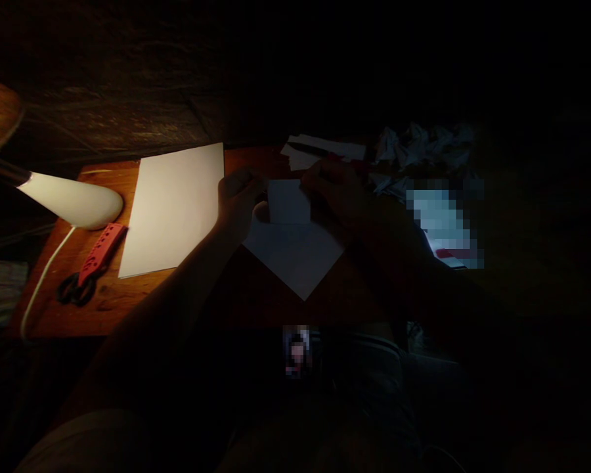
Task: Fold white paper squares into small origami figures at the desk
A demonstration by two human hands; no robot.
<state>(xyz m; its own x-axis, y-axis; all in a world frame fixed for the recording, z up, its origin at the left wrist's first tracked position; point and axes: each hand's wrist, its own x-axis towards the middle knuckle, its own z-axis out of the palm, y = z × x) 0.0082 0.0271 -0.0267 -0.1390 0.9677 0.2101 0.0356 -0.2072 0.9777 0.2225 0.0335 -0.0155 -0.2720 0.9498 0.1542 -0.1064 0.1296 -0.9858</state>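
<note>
A white sheet of paper (295, 253) lies on the wooden table (113, 302) with one corner pointing toward me and a flap folded up at its far side. My left hand (239, 197) grips the left edge of that flap, thumb on the paper. My right hand (332, 190) presses down on the right side of the fold, fingers curled. The scene is very dark.
A stack of plain white sheets (175, 207) lies left of the fold. A white lamp head (73, 200) lights the table from the left, with red-handled scissors (91, 266) beside it. Crumpled papers (423, 148) and more sheets (320, 151) sit at the back right.
</note>
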